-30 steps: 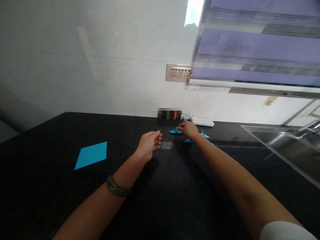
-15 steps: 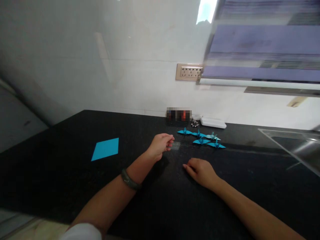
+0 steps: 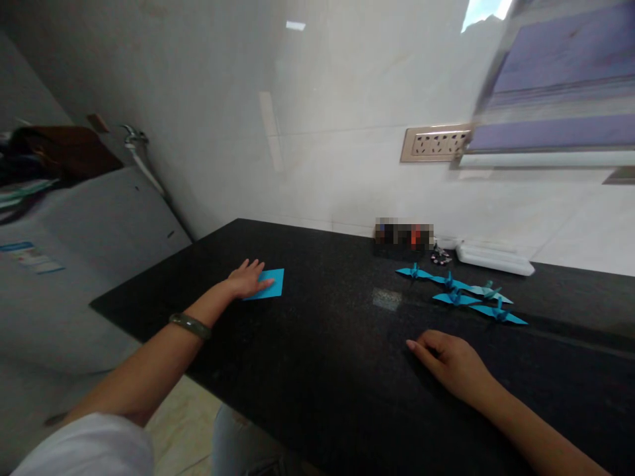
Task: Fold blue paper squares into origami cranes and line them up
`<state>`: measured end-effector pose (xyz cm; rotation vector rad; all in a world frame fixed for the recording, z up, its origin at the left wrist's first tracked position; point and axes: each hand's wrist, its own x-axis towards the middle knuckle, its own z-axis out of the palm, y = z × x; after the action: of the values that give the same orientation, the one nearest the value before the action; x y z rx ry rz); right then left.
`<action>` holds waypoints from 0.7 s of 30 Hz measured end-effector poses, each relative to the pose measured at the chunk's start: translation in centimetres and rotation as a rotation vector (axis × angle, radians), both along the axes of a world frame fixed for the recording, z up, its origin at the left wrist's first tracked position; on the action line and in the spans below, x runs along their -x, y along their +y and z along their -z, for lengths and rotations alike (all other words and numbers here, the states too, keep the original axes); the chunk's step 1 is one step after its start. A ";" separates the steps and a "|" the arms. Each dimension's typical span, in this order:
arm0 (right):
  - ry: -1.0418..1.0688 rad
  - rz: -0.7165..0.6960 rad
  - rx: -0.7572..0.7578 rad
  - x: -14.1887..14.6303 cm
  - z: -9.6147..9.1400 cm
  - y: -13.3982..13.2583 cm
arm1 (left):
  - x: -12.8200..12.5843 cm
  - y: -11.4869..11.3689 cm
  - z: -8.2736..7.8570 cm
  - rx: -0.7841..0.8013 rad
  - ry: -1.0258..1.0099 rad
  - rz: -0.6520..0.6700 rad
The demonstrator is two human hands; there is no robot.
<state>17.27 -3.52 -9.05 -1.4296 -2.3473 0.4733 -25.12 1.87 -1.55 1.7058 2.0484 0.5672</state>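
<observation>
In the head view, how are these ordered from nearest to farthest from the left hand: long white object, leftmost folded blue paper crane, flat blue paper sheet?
1. Flat blue paper sheet: partly covered by the left hand.
2. Leftmost folded blue paper crane: to the hand's right.
3. Long white object: farther right, by the wall.

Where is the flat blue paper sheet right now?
In the head view, the blue sheet lies left of centre on the black countertop, partly under the left hand.
</observation>
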 end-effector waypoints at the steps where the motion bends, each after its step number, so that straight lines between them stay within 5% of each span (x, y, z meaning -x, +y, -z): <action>1: 0.004 -0.003 0.005 0.0 0.0 0.1 | 0.5 -0.9 0.5 0.052 0.042 0.016; 3: 0.014 -0.005 0.011 0.0 0.0 0.1 | 0.2 -2.9 1.6 0.132 0.099 0.072; 6: 0.023 -0.008 0.012 0.1 0.0 0.1 | -3.1 -5.8 2.9 0.249 0.250 0.373; 14: 0.118 0.065 -0.005 -0.1 -0.4 0.1 | -17.8 -7.9 2.4 0.154 0.341 0.905; 18: 0.109 0.100 -0.039 -0.6 -1.3 -0.3 | -22.8 -7.1 3.1 0.054 0.384 0.974; 21: -0.031 0.152 -0.073 -0.7 -2.0 -0.8 | -24.3 -6.6 3.7 -0.004 0.410 0.955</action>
<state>18.01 -4.31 -7.04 -1.5761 -2.2340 0.3226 -0.84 -4.69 -5.22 2.6405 1.1609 -0.1049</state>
